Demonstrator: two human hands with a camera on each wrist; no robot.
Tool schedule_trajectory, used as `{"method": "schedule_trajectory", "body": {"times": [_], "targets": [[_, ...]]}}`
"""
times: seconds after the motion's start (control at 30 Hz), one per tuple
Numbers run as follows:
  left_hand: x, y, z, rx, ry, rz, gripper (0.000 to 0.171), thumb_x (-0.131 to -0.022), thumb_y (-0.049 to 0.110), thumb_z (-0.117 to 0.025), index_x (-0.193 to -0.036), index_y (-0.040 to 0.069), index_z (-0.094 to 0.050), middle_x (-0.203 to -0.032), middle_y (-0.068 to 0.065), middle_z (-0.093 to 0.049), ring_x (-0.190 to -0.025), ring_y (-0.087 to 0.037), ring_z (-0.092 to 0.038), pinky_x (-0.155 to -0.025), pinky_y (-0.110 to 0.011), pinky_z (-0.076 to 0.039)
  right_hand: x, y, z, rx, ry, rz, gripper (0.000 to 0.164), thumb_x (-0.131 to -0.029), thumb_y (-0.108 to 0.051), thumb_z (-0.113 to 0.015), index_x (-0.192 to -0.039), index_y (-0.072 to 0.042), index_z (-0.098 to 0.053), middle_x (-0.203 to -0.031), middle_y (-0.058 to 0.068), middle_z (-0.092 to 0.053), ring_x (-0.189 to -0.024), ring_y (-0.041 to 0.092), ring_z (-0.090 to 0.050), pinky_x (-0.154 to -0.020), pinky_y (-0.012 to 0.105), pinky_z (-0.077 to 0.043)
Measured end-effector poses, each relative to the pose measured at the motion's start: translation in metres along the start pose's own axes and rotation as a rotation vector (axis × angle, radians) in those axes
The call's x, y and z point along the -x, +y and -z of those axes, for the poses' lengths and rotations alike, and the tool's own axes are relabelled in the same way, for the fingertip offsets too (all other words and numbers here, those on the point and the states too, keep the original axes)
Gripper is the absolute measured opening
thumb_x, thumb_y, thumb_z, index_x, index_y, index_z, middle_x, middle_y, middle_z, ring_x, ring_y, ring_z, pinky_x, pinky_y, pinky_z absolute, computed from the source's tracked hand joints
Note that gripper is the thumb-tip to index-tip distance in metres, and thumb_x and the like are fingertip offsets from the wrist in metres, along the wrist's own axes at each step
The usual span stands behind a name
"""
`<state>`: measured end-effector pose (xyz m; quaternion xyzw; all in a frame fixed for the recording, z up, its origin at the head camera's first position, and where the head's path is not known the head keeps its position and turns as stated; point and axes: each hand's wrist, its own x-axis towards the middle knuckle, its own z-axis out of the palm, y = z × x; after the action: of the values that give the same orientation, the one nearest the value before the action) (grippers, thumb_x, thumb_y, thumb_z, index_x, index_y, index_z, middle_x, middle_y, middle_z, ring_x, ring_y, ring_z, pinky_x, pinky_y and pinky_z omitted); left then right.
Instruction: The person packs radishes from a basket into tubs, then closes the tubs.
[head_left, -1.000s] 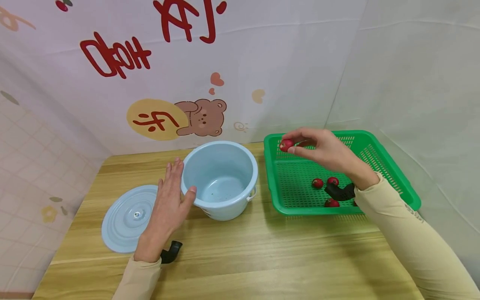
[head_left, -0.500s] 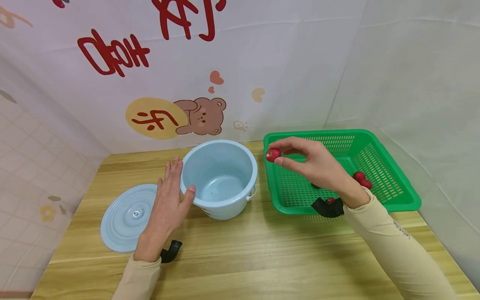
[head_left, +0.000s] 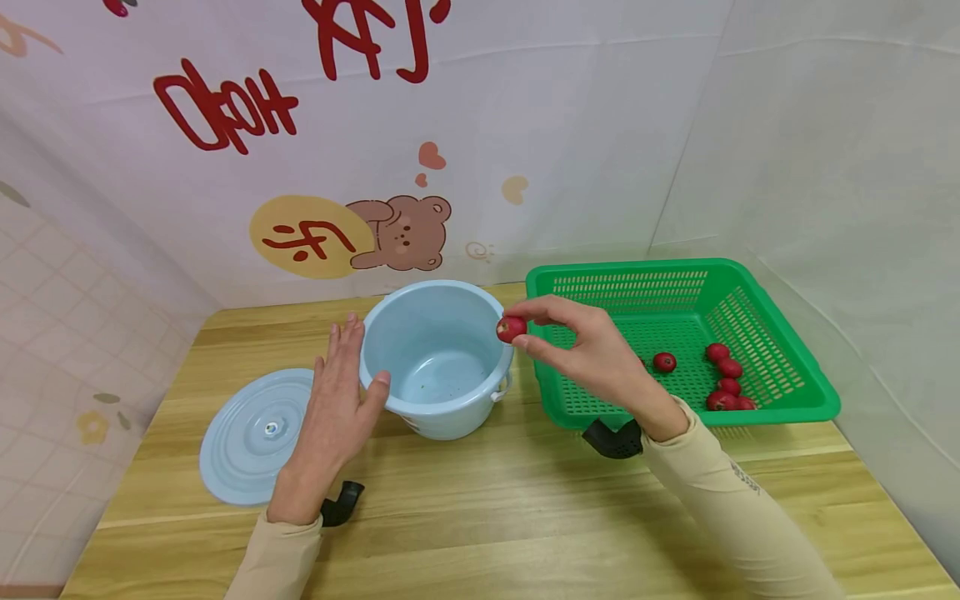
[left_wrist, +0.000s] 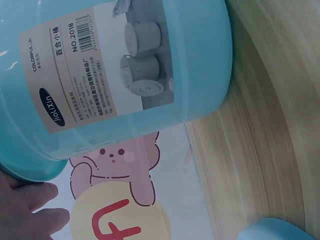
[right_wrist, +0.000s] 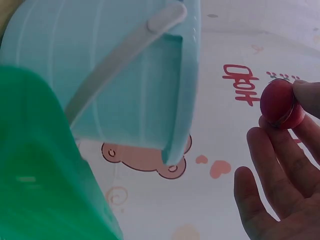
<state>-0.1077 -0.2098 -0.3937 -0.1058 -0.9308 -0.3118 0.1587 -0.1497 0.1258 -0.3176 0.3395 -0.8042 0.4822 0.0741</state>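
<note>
My right hand (head_left: 592, 354) pinches a small red radish (head_left: 512, 328) between thumb and fingertips, at the right rim of a light blue bucket (head_left: 450, 423). The radish's pale cut end faces left. In the right wrist view, the held radish (right_wrist: 277, 102) is above the level of the bucket's rim. With fingers straight, my left hand (head_left: 333, 408) stands at the bucket's left side; its fingertips (left_wrist: 47, 192) are close by the rim in the left wrist view, and contact is hard to tell. Several loose radishes (head_left: 729, 368) lie in a green slotted basket (head_left: 787, 414).
The bucket's round blue lid (head_left: 232, 454) lies on the wooden table (head_left: 480, 525), left of the bucket and partly behind my left hand. A pale handle (right_wrist: 125, 60) hangs on the bucket's right side. A printed curtain (head_left: 600, 125) stands close behind everything.
My right hand has carried the radish left and down, from over the basket to the bucket's right rim. More radishes in the basket have come into view. My left hand has stayed put.
</note>
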Motion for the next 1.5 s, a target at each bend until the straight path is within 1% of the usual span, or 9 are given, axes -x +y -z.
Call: {"method": "schedule_trajectory", "body": {"times": [0.17,0.4,0.6,0.8,0.93,1.03,1.2,1.37,1.5], "targets": [[-0.001,0.000,-0.001,0.006,-0.004,0.000,0.074,-0.105,0.039,-0.048,-0.165,0.003,-0.021,-0.172,-0.011,-0.016,-0.158,-0.038,-0.008,-0.117,-0.076,-0.013,0.000,0.002,-0.015,-0.020,-0.005,0.026,0.033,-0.093,-0.011,-0.078,-0.126,-0.014,-0.073,-0.118,-0.006,-0.073,-0.107,0.012,-0.065,-0.093,0.031,-0.055],[-0.001,0.000,-0.002,0.013,-0.001,0.000,0.075,-0.106,0.040,-0.048,-0.164,0.003,-0.021,-0.172,-0.013,-0.016,-0.159,-0.034,-0.006,-0.118,-0.075,-0.011,0.001,0.007,-0.030,0.015,-0.014,0.037,0.032,-0.094,-0.014,-0.077,-0.125,-0.012,-0.073,-0.120,-0.004,-0.073,-0.114,0.013,-0.064,-0.097,0.036,-0.053],[-0.001,0.001,-0.002,0.012,0.002,-0.001,0.075,-0.106,0.042,-0.046,-0.164,0.001,-0.022,-0.172,-0.014,-0.017,-0.159,-0.033,-0.006,-0.118,-0.074,-0.011,0.000,0.010,-0.039,0.035,-0.018,0.041,0.031,-0.094,-0.015,-0.078,-0.124,-0.011,-0.073,-0.118,-0.004,-0.073,-0.112,0.012,-0.065,-0.096,0.040,-0.055],[-0.001,0.001,-0.003,0.013,0.001,-0.002,0.075,-0.106,0.043,-0.046,-0.164,0.002,-0.022,-0.172,-0.014,-0.017,-0.159,-0.034,-0.006,-0.118,-0.075,-0.011,-0.001,0.016,-0.045,0.103,-0.027,0.044,0.033,-0.093,-0.015,-0.079,-0.125,-0.009,-0.073,-0.119,-0.002,-0.073,-0.113,0.018,-0.066,-0.095,0.038,-0.055],[-0.001,0.002,-0.003,0.016,-0.001,0.001,0.075,-0.106,0.043,-0.046,-0.164,0.002,-0.022,-0.172,-0.014,-0.017,-0.159,-0.034,-0.006,-0.118,-0.074,-0.011,0.000,0.019,-0.047,0.134,-0.049,0.036,0.034,-0.094,-0.016,-0.078,-0.126,-0.009,-0.073,-0.123,-0.001,-0.072,-0.117,0.019,-0.064,-0.097,0.038,-0.054],[-0.001,0.002,-0.003,0.016,-0.002,0.003,0.075,-0.105,0.042,-0.047,-0.164,0.002,-0.022,-0.172,-0.014,-0.017,-0.159,-0.035,-0.007,-0.117,-0.075,-0.013,0.003,0.020,-0.045,0.131,-0.061,0.029,0.035,-0.094,-0.017,-0.077,-0.128,-0.009,-0.071,-0.128,-0.001,-0.071,-0.123,0.016,-0.062,-0.100,0.037,-0.053],[-0.001,0.001,-0.003,0.013,0.000,0.003,0.075,-0.105,0.040,-0.048,-0.164,0.002,-0.022,-0.172,-0.013,-0.017,-0.159,-0.034,-0.006,-0.117,-0.075,-0.013,0.010,0.017,-0.035,0.115,-0.066,0.045,0.038,-0.096,-0.019,-0.076,-0.132,-0.010,-0.070,-0.133,-0.001,-0.069,-0.128,0.017,-0.061,-0.103,0.039,-0.052],[0.000,0.001,-0.002,0.016,-0.003,0.002,0.074,-0.105,0.037,-0.049,-0.164,0.002,-0.022,-0.172,-0.011,-0.016,-0.159,-0.034,-0.006,-0.118,-0.073,-0.011,0.020,0.008,-0.012,0.100,-0.066,0.016,0.037,-0.097,-0.019,-0.075,-0.133,-0.013,-0.070,-0.134,-0.003,-0.069,-0.129,0.017,-0.061,-0.104,0.043,-0.052],[0.000,0.000,-0.002,0.011,-0.002,0.000,0.074,-0.105,0.040,-0.048,-0.164,0.003,-0.021,-0.172,-0.010,-0.016,-0.159,-0.035,-0.007,-0.118,-0.074,-0.012,0.028,0.003,0.013,0.122,-0.061,-0.018,0.036,-0.098,-0.018,-0.074,-0.133,-0.017,-0.070,-0.133,-0.008,-0.069,-0.127,0.014,-0.061,-0.103,0.039,-0.052]]}}
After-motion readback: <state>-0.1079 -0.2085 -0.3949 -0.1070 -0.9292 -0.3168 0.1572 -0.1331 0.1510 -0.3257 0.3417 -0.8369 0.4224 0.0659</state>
